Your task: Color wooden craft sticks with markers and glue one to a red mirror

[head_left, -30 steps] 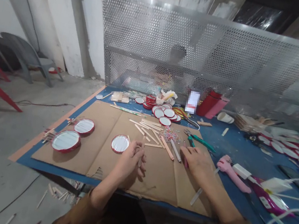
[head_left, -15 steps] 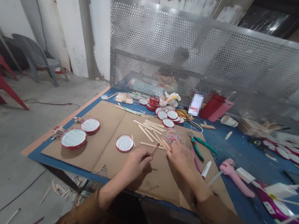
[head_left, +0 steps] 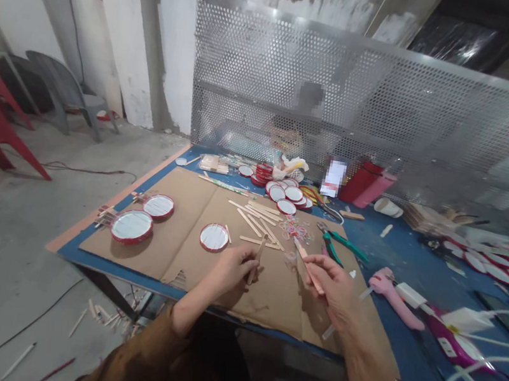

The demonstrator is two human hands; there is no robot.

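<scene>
My left hand is closed on a flat wooden craft stick, held nearly upright above the brown cardboard. Pinched in my right hand is a slim pinkish stick-like tool with a pale tip; its exact kind is unclear. That tip points toward a small heap of coloured rubber bands. Several loose craft sticks lie beyond my left hand. Left of it rests a round white disc with a red rim. Two similar discs with sticks attached lie farther left.
Green-handled pliers and a pink glue gun lie to the right, near a purple power strip with white cables. More red-rimmed discs are piled at the back, before a perforated metal panel. A red bottle stands there.
My right hand has drawn back from the rubber bands and lifted, with the pinkish tool now showing more fully. The stick in my left hand has turned more upright.
</scene>
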